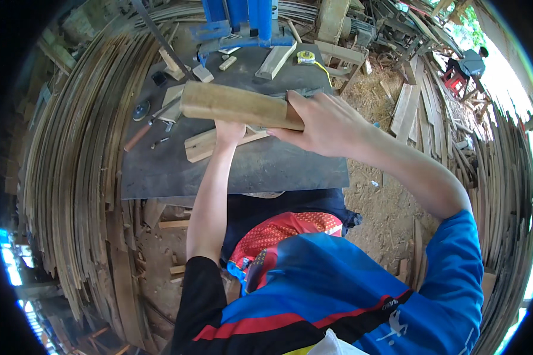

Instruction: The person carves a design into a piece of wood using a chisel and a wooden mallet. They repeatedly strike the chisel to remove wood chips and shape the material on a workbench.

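My right hand (326, 121) is closed round the right end of a thick, club-shaped piece of wood (237, 106), which it holds above the dark table (243, 177). My left hand (230, 131) is below that wood, its fingers hidden behind it. Beside the left wrist, a pale wooden workpiece (201, 147) lies on the table, reaching right beneath the hands. Left of it lie a wooden-handled tool (139, 137), a small metal piece (159, 142) and a round disc (141, 110).
A blue metal frame (260, 26) stands at the table's far edge, near a pale wood block (276, 61) and yellow tape measure (306, 57). Long wood strips (71, 160) are stacked at left, planks (405, 109) at right. Someone sits on a red stool (454, 81) farther off.
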`<control>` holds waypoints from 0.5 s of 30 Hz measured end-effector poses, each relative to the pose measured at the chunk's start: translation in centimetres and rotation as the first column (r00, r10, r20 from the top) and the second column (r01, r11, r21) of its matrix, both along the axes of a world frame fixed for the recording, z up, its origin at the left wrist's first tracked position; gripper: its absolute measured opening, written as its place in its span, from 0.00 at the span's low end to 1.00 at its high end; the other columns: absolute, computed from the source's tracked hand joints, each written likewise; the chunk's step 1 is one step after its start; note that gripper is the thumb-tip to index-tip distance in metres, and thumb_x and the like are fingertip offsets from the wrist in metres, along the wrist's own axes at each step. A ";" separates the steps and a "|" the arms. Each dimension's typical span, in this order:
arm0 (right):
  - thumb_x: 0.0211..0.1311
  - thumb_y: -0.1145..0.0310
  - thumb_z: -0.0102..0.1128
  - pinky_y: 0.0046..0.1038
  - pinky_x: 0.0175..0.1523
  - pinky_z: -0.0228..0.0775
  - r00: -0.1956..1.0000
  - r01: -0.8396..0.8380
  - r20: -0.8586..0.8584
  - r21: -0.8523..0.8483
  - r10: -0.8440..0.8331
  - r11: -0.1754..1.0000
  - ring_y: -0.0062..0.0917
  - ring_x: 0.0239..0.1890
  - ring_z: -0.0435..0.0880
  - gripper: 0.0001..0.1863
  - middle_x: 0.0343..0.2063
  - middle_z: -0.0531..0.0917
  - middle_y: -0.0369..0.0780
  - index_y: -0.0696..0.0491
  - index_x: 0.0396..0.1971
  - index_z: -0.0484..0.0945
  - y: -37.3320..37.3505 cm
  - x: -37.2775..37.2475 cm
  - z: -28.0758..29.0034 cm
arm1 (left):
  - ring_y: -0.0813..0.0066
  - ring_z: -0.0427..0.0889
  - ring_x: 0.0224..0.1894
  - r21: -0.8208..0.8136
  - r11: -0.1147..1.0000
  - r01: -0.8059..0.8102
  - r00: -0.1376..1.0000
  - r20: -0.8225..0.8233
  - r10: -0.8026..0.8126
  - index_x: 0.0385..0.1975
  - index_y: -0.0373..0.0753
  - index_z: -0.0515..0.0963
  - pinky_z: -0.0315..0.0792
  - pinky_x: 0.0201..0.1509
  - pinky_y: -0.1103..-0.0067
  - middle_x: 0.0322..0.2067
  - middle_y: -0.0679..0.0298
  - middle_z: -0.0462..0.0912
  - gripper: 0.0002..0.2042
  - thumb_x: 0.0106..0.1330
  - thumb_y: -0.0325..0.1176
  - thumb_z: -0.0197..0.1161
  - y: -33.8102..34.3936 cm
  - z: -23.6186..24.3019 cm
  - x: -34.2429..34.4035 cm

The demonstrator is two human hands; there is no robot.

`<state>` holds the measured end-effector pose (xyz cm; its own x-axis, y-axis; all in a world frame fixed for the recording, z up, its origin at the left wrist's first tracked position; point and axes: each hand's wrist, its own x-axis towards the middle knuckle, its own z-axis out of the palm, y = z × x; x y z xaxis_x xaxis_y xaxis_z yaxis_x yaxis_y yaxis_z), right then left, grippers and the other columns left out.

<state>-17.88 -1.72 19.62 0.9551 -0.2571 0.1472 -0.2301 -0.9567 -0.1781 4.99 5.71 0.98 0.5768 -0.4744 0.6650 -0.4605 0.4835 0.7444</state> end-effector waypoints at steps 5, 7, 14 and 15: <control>0.65 0.41 0.64 0.40 0.31 0.82 0.853 -0.214 0.510 0.145 0.113 0.966 0.48 0.27 0.88 0.33 0.23 0.86 0.49 0.63 0.41 0.79 1.9 0.2 5.2 | 0.82 0.77 0.33 0.020 0.999 -0.043 0.999 -0.017 0.043 0.38 0.37 0.76 0.72 0.37 0.80 0.32 0.67 0.79 0.04 0.68 0.24 0.64 0.0 0.0 0.0; 0.65 0.41 0.65 0.39 0.33 0.79 0.991 -0.020 0.136 0.012 0.018 1.000 0.43 0.28 0.89 0.33 0.23 0.84 0.49 0.63 0.40 0.79 1.1 0.4 2.5 | 0.86 0.72 0.24 -0.164 0.983 -0.085 0.995 0.038 0.093 0.27 0.38 0.74 0.65 0.27 0.82 0.22 0.71 0.75 0.07 0.68 0.23 0.63 -1.3 1.7 -0.8; 0.68 0.45 0.65 0.28 0.23 0.73 0.883 -0.162 0.467 0.417 -0.058 0.895 0.25 0.19 0.83 0.27 0.17 0.81 0.39 0.60 0.36 0.82 0.9 -0.9 2.4 | 0.87 0.64 0.16 -0.059 0.969 0.240 0.882 -0.404 -0.243 0.19 0.40 0.68 0.55 0.20 0.82 0.15 0.73 0.67 0.14 0.66 0.21 0.62 -0.2 2.5 -0.2; 0.68 0.46 0.65 0.25 0.21 0.69 0.859 -0.166 0.500 0.472 -0.108 0.866 0.20 0.16 0.80 0.26 0.14 0.79 0.36 0.59 0.33 0.81 0.6 -1.2 2.1 | 0.87 0.64 0.16 -0.056 0.959 0.279 0.872 -0.402 -0.277 0.20 0.40 0.68 0.55 0.20 0.82 0.15 0.73 0.67 0.14 0.66 0.21 0.63 0.0 2.3 0.1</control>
<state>-19.12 -1.09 21.77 0.7924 -0.3975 0.4627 0.0473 -0.7163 -0.6962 5.14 5.75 3.32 0.6380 -0.6567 0.4021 0.0318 0.5442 0.8383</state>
